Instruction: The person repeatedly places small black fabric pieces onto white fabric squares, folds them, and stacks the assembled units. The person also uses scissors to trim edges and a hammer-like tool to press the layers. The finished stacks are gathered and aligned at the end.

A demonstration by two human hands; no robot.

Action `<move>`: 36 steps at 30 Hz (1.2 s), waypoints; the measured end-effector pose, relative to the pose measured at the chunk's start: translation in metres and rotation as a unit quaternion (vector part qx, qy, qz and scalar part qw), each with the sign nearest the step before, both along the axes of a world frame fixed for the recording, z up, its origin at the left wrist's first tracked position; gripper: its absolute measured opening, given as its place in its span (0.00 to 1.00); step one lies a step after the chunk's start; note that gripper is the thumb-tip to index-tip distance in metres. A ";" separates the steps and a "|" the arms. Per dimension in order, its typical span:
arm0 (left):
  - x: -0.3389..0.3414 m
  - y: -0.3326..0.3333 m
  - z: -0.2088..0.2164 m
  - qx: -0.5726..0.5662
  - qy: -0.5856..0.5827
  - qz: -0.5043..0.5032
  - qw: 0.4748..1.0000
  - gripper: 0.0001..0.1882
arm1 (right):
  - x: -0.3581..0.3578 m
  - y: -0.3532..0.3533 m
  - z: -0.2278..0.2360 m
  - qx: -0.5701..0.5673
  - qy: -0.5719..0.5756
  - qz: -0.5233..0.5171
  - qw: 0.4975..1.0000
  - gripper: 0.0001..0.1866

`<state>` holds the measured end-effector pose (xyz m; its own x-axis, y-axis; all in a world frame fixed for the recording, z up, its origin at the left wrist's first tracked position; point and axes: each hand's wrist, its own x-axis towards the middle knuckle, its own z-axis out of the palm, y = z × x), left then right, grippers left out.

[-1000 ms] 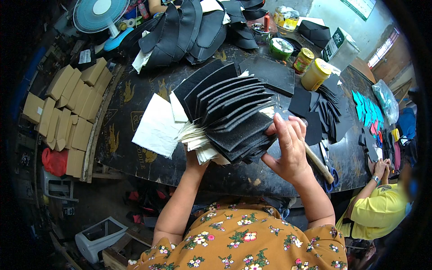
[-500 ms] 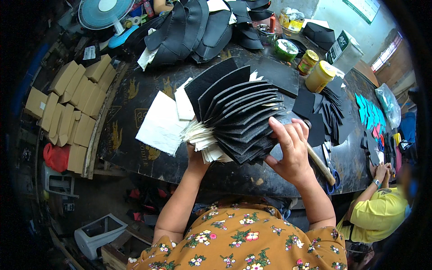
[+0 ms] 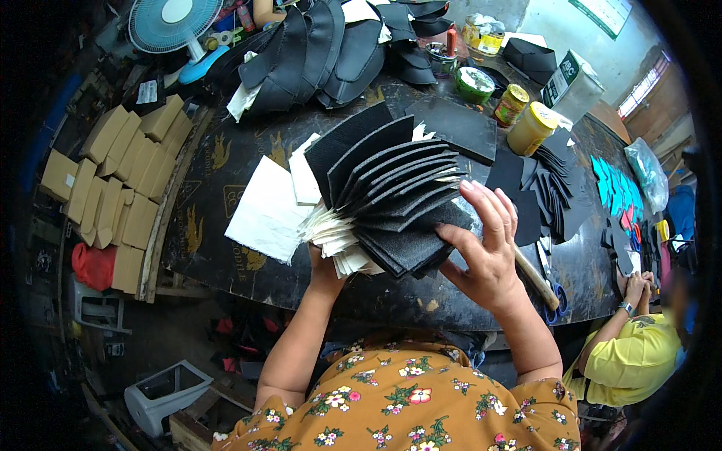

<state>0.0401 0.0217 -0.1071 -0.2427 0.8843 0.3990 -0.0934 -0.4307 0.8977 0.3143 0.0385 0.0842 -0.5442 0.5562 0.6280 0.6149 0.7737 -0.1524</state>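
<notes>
A thick fanned stack of black leather-like pieces (image 3: 406, 161) is held up above the dark table, bunched at its left end with pale papery layers (image 3: 335, 233). My left hand (image 3: 325, 272) grips that bunched end from below, its fingers mostly hidden under the stack. At the right edge, my right hand (image 3: 481, 252) has its thumb and one finger around the loose corners of the lower pieces, the other fingers raised. Two white sheets (image 3: 263, 207) lie beside the stack on its left.
A hammer (image 3: 535, 282) and blue-handled scissors (image 3: 555, 297) lie right of my right hand. Beyond are black cut pieces (image 3: 553, 192), a yellow jar (image 3: 532, 129) and black shaped panels (image 3: 301, 64). Tan boxes (image 3: 124, 161) stand left; a person in yellow (image 3: 632, 353) sits right.
My right thumb and finger have shifted along the stack's right edge. Several lower pieces now lie down flatter, and a wider gap shows beneath the upper fanned ones.
</notes>
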 end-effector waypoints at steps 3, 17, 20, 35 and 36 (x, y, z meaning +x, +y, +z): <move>0.001 0.000 0.006 -0.008 -0.017 -0.034 0.999 0.34 | -0.001 0.001 0.004 -0.021 -0.036 0.012 0.999 0.32; -0.003 -0.005 0.025 -0.078 -0.131 -0.087 0.985 0.35 | 0.005 0.003 0.000 -0.052 0.008 0.057 0.997 0.55; -0.005 -0.009 0.035 -0.080 -0.127 -0.117 0.982 0.37 | 0.004 0.002 0.004 -0.097 -0.014 0.050 0.994 0.65; -0.006 -0.007 0.045 -0.105 -0.105 -0.147 0.978 0.43 | 0.006 -0.006 0.001 -0.036 -0.011 0.013 0.999 0.46; -0.006 -0.007 0.048 -0.114 -0.101 -0.140 0.978 0.44 | 0.005 -0.008 0.003 -0.012 -0.003 0.007 1.000 0.43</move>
<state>0.0345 0.0144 -0.0595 -0.0323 0.9878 0.1522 -0.3647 -0.1534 0.9184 0.3193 0.0310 0.0870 -0.5569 0.5630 0.6107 0.6044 0.7790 -0.1670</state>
